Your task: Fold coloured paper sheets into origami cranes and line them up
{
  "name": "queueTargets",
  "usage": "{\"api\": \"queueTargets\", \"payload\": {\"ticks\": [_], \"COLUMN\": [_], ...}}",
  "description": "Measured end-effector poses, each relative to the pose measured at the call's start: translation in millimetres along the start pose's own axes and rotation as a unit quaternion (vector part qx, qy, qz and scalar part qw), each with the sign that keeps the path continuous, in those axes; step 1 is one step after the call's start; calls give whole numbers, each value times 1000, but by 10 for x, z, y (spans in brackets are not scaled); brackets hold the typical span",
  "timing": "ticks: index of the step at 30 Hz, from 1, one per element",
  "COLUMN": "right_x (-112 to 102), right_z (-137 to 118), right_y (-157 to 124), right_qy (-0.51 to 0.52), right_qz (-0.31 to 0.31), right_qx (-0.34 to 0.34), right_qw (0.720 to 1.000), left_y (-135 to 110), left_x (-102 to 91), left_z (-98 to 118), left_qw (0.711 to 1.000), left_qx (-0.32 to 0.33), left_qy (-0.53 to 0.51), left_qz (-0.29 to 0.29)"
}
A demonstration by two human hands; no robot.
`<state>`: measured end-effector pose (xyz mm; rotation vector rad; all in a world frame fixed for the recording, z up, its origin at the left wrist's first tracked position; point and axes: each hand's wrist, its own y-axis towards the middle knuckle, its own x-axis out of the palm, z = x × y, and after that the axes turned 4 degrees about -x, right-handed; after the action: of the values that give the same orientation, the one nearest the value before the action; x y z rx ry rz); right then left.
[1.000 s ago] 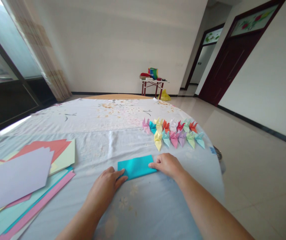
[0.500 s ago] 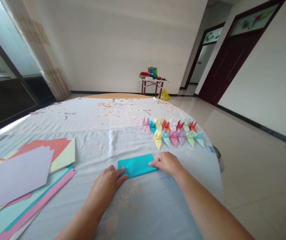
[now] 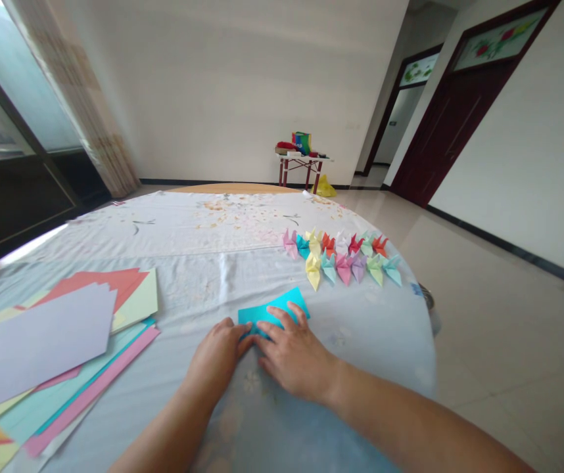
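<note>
The left hand [image 3: 216,362] lay at the near edge of a teal paper [image 3: 273,311], fingers curled against it (whether they pinched it could not be told). The right hand [image 3: 292,355] rested spread and unclenched over the paper's lower part, pressing it down rather than grasping it. The paper lay flat and slightly askew on a floral tablecloth [image 3: 223,223]. Just beyond it stood two rows of origami cranes [image 3: 342,263], and well off to the left lay a loose pile of coloured sheets [image 3: 40,348].
</note>
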<state>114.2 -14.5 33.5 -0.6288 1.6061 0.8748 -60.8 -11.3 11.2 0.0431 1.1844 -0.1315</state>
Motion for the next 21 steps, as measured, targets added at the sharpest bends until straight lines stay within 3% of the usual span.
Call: {"api": "queueTargets", "payload": {"ticks": [10, 16, 21], "right_x": [52, -103, -146], "right_z": [237, 584, 615], "right_y": [-241, -520, -261], "right_qy": [-4, -34, -25], "right_qz": [-26, -18, 22], "right_qx": [13, 74, 91], "right_qw": [1000, 996, 995], "left_y": [28, 14, -15], "left_x": [45, 21, -9], "left_z": [-40, -29, 17], "left_qw": [1000, 1000, 1000], "left_qx": [-13, -2, -19], "left_qy": [-12, -10, 11], "left_qz": [3, 5, 1]}}
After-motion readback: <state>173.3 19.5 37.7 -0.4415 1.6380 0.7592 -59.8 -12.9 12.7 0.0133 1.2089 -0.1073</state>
